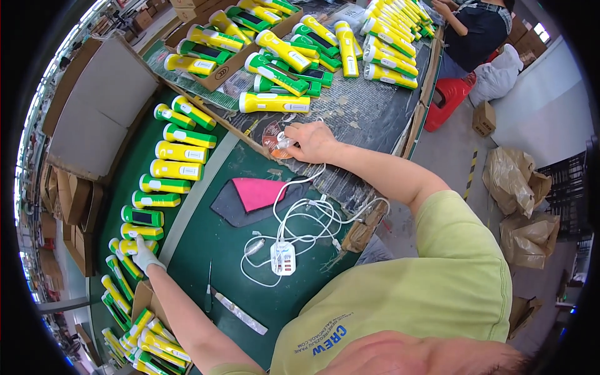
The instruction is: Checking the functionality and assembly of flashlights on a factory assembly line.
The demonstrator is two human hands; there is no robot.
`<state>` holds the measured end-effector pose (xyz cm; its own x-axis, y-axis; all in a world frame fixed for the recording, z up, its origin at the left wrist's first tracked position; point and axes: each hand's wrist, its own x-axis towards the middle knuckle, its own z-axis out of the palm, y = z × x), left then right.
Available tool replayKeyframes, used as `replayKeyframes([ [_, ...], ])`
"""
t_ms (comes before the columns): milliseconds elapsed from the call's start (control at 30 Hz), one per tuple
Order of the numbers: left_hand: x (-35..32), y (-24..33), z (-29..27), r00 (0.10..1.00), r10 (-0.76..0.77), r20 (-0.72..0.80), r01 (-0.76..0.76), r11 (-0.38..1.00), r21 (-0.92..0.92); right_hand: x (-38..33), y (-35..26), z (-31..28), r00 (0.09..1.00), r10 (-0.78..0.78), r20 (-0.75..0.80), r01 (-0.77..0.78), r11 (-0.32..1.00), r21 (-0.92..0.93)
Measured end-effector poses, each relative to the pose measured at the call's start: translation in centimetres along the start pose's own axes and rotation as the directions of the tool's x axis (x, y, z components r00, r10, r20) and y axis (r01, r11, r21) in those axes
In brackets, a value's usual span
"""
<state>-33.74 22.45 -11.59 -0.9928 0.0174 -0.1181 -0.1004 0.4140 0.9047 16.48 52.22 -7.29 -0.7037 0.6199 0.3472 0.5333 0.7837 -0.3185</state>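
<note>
My left hand [146, 257], in a white glove, is closed around the end of a yellow and green flashlight [129, 247] in the row at the left. More flashlights of the same kind [178, 170] lie side by side above it. My bare right hand [314, 142] pinches a small clear, whitish piece [285, 143] over the dark mat's near edge; I cannot make out its kind. A white cable [279, 194] passes under that hand and loops down to a white multi-port USB charger [283, 259] on the green bench.
Flashlights fill a cardboard box [220, 76] at the back and another [145, 299] at lower left. A pink and grey cloth [256, 195], a thin screwdriver [209, 290] and a flat strip [240, 312] lie on the bench. Another person [478, 31] sits beyond, near a red stool [451, 100].
</note>
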Motion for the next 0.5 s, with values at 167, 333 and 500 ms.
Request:
replayKeyframes([
  [167,-4.1,3.0,-1.3,0.883,-0.021,0.469,0.41,0.521,-0.749,-0.5,0.6,-0.6,0.979,0.183,-0.09,-0.168,0.973,0.16],
  [333,-20.5,7.3,-3.0,0.814,0.483,0.324,-0.459,0.875,-0.151,0.0,0.3,1.2,0.984,0.137,-0.116,-0.122,0.985,0.122],
  [500,-29.8,14.4,-6.4,0.22,0.851,0.477,-0.972,0.152,0.178,-0.2,0.6,-0.2,0.966,0.256,-0.022,-0.252,0.961,0.114],
])
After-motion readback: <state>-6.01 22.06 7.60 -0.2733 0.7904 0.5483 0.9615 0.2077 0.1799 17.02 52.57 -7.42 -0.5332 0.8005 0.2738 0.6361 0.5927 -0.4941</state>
